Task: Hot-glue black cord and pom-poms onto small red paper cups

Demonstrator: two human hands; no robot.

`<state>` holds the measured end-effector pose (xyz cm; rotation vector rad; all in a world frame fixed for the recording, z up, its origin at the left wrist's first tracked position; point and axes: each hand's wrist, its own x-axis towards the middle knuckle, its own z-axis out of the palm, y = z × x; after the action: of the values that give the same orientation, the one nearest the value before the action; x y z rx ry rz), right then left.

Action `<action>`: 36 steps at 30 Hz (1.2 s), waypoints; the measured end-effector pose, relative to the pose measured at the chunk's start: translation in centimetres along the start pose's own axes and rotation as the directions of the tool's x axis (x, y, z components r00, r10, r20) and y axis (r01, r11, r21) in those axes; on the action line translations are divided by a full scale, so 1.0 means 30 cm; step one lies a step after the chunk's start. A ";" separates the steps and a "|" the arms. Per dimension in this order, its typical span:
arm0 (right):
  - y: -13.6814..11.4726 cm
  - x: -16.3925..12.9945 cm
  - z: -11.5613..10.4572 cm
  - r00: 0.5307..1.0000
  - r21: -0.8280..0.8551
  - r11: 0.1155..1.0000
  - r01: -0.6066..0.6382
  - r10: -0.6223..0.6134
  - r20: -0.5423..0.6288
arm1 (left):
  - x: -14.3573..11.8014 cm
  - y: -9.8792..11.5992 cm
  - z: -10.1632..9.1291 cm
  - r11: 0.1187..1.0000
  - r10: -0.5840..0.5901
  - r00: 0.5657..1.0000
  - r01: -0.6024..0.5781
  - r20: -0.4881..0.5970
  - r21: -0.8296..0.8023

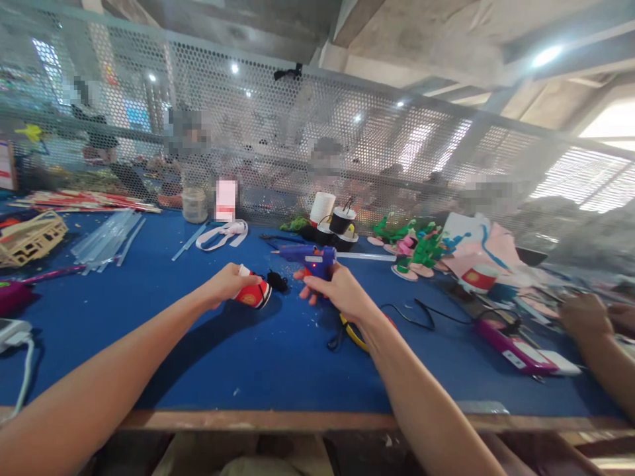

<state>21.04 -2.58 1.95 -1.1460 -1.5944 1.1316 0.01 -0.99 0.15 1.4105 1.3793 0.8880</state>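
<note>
My left hand [225, 285] is closed around a small red-and-white paper cup [252, 295], tilted on its side above the table, with black cord or trim on it. A black tuft [278, 282] lies just beyond the cup. In my right hand [342, 289] is a blue hot glue gun [307, 256], its nozzle pointing left and a small red light showing on its body. A clear glue stick [370, 256] sticks out of its back end. Below my right forearm lies a yellow-handled tool [354, 336], partly hidden.
Loose glue sticks [106, 241], a jar [194, 203] and white ribbon [223, 235] lie at the back left. Cups with black wrapping [342, 221] and green craft pieces [426, 248] stand at the back. A purple power strip [516, 347] lies right, near another person's hand [585, 317].
</note>
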 end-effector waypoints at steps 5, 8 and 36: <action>0.029 -0.040 0.029 0.995 -0.141 0.990 -0.023 0.036 0.094 | 0.017 -0.010 -0.015 0.999 -0.034 0.999 0.033 -0.037 -0.044; 0.037 -0.047 0.024 0.996 -0.255 0.966 -0.051 0.069 0.065 | 0.021 -0.007 -0.019 0.996 -0.059 0.997 0.054 -0.060 -0.074; 0.038 -0.072 0.054 0.984 -0.638 0.750 0.174 -0.163 0.076 | 0.029 -0.010 -0.021 0.993 -0.102 0.994 0.098 -0.050 -0.066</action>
<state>20.19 -4.80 0.21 -1.3772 -2.1366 0.4582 -0.59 -0.06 -0.03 1.2664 1.4363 0.9018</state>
